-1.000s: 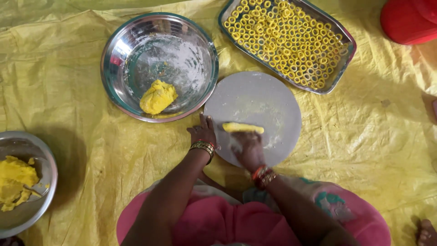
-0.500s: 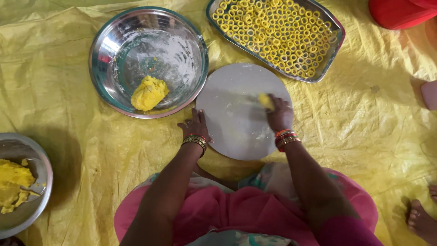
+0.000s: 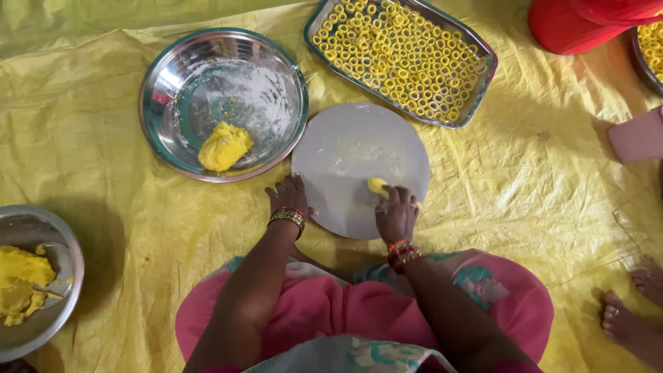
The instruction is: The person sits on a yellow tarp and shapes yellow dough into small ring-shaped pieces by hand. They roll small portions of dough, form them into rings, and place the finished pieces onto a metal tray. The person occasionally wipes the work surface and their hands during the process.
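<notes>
1. The right hand lies on the near part of the round grey board, its fingers curled down over a small piece of yellow dough that pokes out at the fingertips; whether they pinch it or only press it flat I cannot tell.
2. The left hand rests at the board's near left edge, fingers loosely spread and flat, grasping nothing. A gold and red bangle sits at its wrist.
3. The board lies on a yellow plastic sheet and carries a dusting of white flour around its middle.
4. Far left of the board, touching or nearly touching its edge, stands a steel bowl dusted with flour, holding a lump of yellow dough at its near side.
5. Far right of the board lies a steel tray filled with small yellow dough rings.
6. At the near left edge of the scene a second steel bowl holds more yellow dough.
7. Another person's bare feet show at the near right, well apart from the board.
8. A red container sits at the far right.
</notes>
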